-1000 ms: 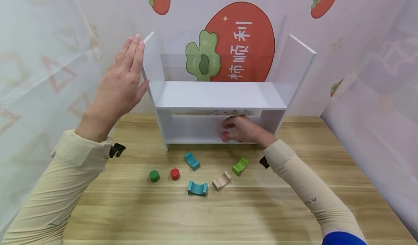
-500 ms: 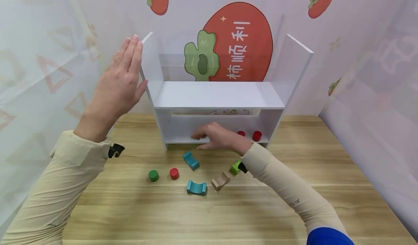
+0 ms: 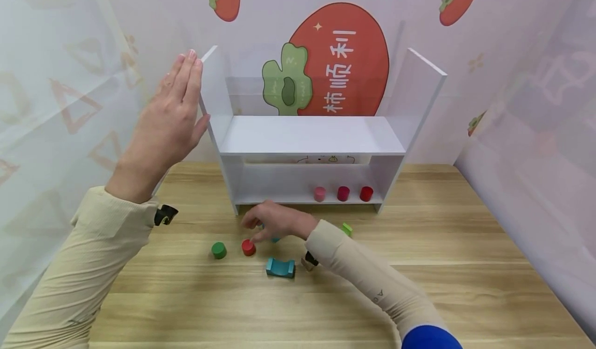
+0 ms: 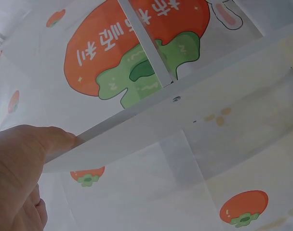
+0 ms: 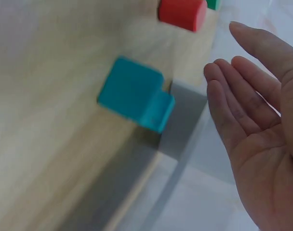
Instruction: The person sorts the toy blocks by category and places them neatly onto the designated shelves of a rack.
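Note:
My left hand point(image 3: 169, 114) lies with straight fingers along the upper left side panel of a white shelf unit point(image 3: 312, 134); in the left wrist view the thumb point(image 4: 59, 137) touches the panel's edge. My right hand point(image 3: 277, 221) is in front of the shelf, fingers loosely bent, holding nothing. Its thumb is right by a red cylinder block point(image 3: 248, 248) on the table, with a green cylinder block point(image 3: 219, 250) to the left. Below the hand is a teal curved block point(image 5: 132, 86), mostly hidden in the head view. Pink point(image 3: 319, 194), magenta point(image 3: 343, 194) and red cylinders point(image 3: 366, 194) stand in a row on the bottom shelf.
Another teal curved block point(image 3: 281, 268) sits nearer on the wooden table point(image 3: 261, 307). The right sleeve partly covers a beige curved block point(image 3: 306, 264) and a lime green one point(image 3: 346, 229). A printed white curtain point(image 3: 433, 106) hangs behind the shelf and at both sides.
My right hand has let go of the pink cylinder on the bottom shelf. It has moved left and toward me, down to the red cylinder. The left hand keeps its place.

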Tool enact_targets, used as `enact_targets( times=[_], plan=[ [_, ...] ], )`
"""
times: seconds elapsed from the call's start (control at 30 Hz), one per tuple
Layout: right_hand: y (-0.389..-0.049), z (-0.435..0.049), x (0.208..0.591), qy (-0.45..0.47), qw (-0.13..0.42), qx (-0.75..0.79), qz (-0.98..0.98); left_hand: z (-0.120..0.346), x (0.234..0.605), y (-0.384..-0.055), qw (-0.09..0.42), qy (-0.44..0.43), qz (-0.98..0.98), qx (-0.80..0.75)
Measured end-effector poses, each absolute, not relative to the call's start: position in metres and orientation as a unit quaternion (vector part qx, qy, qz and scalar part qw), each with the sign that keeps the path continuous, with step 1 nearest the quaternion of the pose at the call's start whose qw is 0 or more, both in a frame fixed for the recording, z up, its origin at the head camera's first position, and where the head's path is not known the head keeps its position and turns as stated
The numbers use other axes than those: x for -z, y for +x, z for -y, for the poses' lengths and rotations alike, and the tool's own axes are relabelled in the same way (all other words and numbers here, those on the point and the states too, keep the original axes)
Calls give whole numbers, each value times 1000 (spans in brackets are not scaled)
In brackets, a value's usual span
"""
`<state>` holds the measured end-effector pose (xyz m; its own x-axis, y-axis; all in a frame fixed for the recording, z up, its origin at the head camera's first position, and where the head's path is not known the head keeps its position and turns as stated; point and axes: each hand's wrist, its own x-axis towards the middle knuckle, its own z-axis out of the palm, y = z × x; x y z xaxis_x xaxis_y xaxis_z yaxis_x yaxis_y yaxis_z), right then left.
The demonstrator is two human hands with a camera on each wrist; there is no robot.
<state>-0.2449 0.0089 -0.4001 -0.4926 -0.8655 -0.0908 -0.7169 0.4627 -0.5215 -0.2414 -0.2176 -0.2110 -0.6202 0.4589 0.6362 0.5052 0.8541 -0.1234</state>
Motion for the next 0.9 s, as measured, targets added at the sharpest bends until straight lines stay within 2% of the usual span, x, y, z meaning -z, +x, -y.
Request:
enact_targets(
  times=[0.23,0.57,0.9],
  plan=[
    [-240,1,416,-458,204,203,-841,218,211,-241,344,-270,898,36],
    [-237,9,431,-477,185,172,-842,217,210,-239,344,-267,900,33],
    [-236,6,426,-485,172,183,-838,218,211,-239,350,-272,896,38]
  ],
)
